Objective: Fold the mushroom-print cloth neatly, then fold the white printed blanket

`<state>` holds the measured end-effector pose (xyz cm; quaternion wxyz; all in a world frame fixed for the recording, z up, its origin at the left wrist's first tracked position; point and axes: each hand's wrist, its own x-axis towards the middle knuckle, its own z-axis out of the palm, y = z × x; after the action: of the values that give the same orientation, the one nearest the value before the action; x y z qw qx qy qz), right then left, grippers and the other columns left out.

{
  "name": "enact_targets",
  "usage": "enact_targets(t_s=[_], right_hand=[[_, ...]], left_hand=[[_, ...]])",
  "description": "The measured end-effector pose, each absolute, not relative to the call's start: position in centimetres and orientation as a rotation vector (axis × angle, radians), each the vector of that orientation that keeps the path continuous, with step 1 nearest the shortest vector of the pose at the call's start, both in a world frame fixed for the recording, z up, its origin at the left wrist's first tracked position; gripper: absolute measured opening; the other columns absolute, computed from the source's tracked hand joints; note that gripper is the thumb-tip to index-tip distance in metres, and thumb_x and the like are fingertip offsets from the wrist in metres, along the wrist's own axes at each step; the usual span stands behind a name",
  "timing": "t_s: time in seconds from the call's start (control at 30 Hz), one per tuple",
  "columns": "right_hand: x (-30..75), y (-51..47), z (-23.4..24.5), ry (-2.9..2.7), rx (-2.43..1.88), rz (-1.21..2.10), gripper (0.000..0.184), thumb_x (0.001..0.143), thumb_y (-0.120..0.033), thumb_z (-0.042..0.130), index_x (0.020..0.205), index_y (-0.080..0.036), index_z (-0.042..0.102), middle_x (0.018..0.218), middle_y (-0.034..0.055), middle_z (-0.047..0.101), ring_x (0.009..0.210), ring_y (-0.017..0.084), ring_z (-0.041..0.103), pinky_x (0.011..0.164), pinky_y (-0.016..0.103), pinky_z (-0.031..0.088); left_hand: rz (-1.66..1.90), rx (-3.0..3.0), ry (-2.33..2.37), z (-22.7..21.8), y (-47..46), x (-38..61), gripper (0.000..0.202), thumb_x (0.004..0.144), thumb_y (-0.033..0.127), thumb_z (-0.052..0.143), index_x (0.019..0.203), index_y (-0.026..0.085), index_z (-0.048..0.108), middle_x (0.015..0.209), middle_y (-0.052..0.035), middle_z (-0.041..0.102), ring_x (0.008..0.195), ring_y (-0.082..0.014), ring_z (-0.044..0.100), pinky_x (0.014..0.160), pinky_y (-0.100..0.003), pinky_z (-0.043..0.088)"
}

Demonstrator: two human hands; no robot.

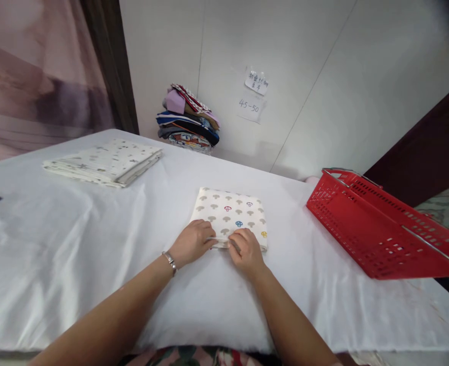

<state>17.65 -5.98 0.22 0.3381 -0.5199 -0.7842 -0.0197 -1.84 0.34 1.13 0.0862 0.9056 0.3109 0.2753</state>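
The square folded cream cloth with grey and coloured mushroom print lies flat in the middle part of the table covered with white cloth, directly before the person. The left hand has its thumb and fingers closed on the near edge of this folded cloth. The right hand also pinches the same edge, just beside it, with its fingers bent over the top.

In my judgement, the layers at the near edge could slip apart if the two hands pull unequally, and then the edge would become crooked. Also, if the thumbs catch only the upper layer, the lower one could remain behind and make a wrinkle. The white table covering has soft creases, so it could perhaps shift together with the cloth.

To the right, well apart, stands a red plastic basket with metal handles; it limits the room on that side. At the far left lies a larger folded white cloth with small dark print. Behind the table is a stack of folded coloured fabrics, near the wall. Nothing stands between the hands and the cloth.
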Motion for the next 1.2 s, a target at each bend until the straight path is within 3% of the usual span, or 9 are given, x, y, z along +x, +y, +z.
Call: enact_targets(t_s=[0.33, 0.57, 0.8, 1.03, 1.2], right_hand=[[17.5, -5.8, 0.5, -2.068, -1.392, 0.007, 0.012, 0.083, -0.022, 0.047, 0.075, -0.019, 0.056, 0.075, 0.0028, 0.054, 0.075, 0.016, 0.048, 0.07, 0.03, 0.037], [19.7, -6.1, 0.6, -1.995, -1.467, -0.058, 0.022, 0.086, -0.021, 0.043, 0.066, -0.019, 0.053, 0.067, 0.0015, 0.051, 0.069, 0.015, 0.046, 0.066, 0.029, 0.036], [20.7, -6.4, 0.5, -1.975, -1.56, -0.122, 0.024, 0.085, -0.025, 0.044, 0.063, -0.02, 0.051, 0.063, 0.0007, 0.049, 0.066, 0.015, 0.046, 0.064, 0.029, 0.035], [21.6, -8.4, 0.3, -1.914, -1.566, -0.131, 0.016, 0.085, -0.021, 0.044, 0.078, -0.02, 0.058, 0.077, 0.0037, 0.056, 0.077, 0.017, 0.05, 0.071, 0.03, 0.04], [22.5, -9.5, -0.2, -1.841, -1.621, -0.152, 0.016, 0.085, -0.021, 0.044, 0.082, -0.021, 0.06, 0.083, 0.0048, 0.057, 0.082, 0.019, 0.05, 0.075, 0.034, 0.041]], left_hand=[[0.717, 2.718, 0.966, 1.8, 0.1, -2.2, 0.016, 0.082, 0.026, 0.052, 0.071, 0.018, 0.059, 0.073, -0.0018, 0.057, 0.072, -0.0153, 0.05, 0.069, -0.03, 0.038], [0.716, 2.648, 1.067, 1.7, 0.0, -3.4, 0.009, 0.078, 0.025, 0.054, 0.081, 0.02, 0.062, 0.081, -0.0016, 0.059, 0.079, -0.0169, 0.051, 0.071, -0.031, 0.038], [0.708, 2.608, 1.032, 1.7, 0.4, -3.6, 0.014, 0.079, 0.027, 0.052, 0.074, 0.019, 0.062, 0.075, -0.002, 0.059, 0.072, -0.0156, 0.051, 0.068, -0.03, 0.039], [0.68, 2.566, 1.036, 1.7, 0.4, -3.7, 0.012, 0.079, 0.028, 0.054, 0.075, 0.02, 0.062, 0.079, -0.002, 0.06, 0.077, -0.0171, 0.053, 0.07, -0.031, 0.04], [0.775, 2.641, 0.971, 1.3, -0.1, -3.0, 0.015, 0.077, 0.028, 0.057, 0.09, 0.021, 0.062, 0.089, -0.0032, 0.06, 0.086, -0.0194, 0.052, 0.076, -0.034, 0.04]])
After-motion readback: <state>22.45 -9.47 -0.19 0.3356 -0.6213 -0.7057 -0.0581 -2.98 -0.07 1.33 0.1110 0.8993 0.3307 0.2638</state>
